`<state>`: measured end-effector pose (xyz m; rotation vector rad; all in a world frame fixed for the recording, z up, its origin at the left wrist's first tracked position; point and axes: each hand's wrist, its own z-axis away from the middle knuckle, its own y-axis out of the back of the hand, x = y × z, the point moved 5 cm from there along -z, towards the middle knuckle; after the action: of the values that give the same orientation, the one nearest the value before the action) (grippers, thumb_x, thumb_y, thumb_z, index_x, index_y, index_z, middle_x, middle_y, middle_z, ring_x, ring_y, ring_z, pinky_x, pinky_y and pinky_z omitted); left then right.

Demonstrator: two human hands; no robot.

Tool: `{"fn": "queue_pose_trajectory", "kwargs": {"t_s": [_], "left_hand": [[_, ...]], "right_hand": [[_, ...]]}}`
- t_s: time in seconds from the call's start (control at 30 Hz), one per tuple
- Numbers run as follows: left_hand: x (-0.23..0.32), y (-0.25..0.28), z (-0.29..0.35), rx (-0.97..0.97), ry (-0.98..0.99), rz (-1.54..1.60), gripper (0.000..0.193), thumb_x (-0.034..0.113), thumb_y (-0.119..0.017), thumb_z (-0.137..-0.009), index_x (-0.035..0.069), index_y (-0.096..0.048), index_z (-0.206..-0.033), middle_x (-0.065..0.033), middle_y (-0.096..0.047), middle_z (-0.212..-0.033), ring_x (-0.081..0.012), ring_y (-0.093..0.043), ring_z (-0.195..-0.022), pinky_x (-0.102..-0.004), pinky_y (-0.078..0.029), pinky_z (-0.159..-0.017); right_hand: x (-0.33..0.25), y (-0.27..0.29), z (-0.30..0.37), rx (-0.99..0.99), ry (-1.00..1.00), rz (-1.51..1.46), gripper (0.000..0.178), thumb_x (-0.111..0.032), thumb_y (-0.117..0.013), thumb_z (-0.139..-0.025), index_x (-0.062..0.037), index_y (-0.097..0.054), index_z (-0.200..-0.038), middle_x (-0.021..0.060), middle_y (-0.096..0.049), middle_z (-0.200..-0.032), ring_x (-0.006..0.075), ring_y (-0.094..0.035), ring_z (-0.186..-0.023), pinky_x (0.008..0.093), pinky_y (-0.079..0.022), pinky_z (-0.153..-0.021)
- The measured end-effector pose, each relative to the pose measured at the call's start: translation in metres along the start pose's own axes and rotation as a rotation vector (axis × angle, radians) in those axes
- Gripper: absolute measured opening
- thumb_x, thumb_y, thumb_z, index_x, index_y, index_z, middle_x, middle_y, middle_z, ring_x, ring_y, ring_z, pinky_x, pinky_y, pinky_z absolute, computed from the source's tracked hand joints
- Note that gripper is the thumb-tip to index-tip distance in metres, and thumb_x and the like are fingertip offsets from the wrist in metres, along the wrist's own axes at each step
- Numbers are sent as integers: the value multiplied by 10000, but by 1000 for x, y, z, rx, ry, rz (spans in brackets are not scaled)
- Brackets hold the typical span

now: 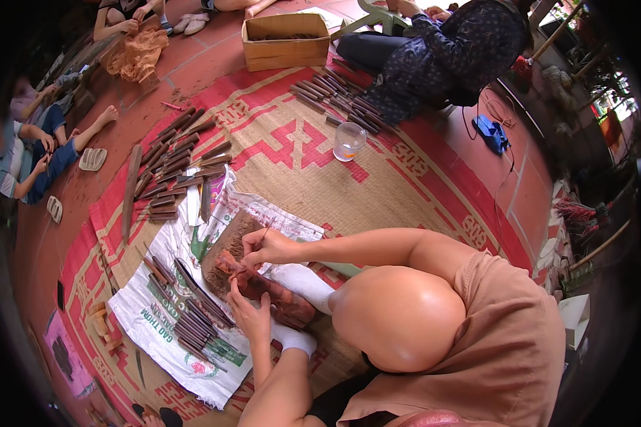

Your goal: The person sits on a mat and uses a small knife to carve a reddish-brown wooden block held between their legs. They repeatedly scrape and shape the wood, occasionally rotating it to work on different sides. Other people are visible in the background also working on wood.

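A reddish-brown carved wood piece [286, 302] lies between my feet, its far end resting by a wooden block [221, 245] strewn with shavings. My left hand [249, 307] is closed around the near side of the carving, fingers against its upper part. Just beyond, my right hand [271, 249] is pinched over the carving's far end; a thin dark tool pokes out above its fingers, mostly hidden by them. Left of the block, several slim carving chisels [192, 324] lie in a row on a white printed sack [217, 388].
More wood-handled tools [169, 167] are heaped past the sack, and others [335, 96] lie near a seated person [441, 64]. A clear plastic cup [350, 141] stands on the red-patterned mat [292, 185]. A cardboard box [286, 53] is behind it. Other people sit at the left.
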<state>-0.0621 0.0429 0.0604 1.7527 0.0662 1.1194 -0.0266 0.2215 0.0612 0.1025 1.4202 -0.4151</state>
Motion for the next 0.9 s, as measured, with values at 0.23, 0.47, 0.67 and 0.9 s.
{"fn": "queue_pose_trajectory", "kwargs": {"t_s": [0.23,0.47,0.67,0.9], "left_hand": [[-4,-1,-2,-16,28,34,763,141,-745,-694,42,-371,-1352,-224,-479,-1203,-410,-480,-1125,-456,-399,-961],[-2,-2,-2,7,21,15,780,156,-763,-671,52,-378,-1341,-215,-495,-1150,-416,-493,-1091,-474,-418,-912],[6,6,-2,52,34,41,769,135,-765,-673,100,-372,-1334,-194,-503,-1153,-413,-531,-1060,-482,-446,-877],[-27,-19,12,158,202,284,830,117,-778,-704,31,-278,-1361,-221,-494,-1206,-327,-555,-1080,-393,-470,-912]], "right_hand": [[2,1,-1,-8,2,17,155,-110,-696,-790,-36,-575,-727,25,-645,-650,92,-643,-612,239,-532,-566],[-7,-1,-1,11,47,61,149,-102,-695,-776,-35,-569,-733,12,-615,-653,64,-592,-604,235,-481,-547],[-12,-1,-2,-9,103,191,117,-87,-693,-753,-30,-591,-760,18,-623,-690,84,-577,-631,258,-463,-549],[-5,1,-3,1,-58,-3,123,-53,-639,-829,-6,-623,-941,58,-671,-820,116,-639,-740,262,-525,-674]]}}
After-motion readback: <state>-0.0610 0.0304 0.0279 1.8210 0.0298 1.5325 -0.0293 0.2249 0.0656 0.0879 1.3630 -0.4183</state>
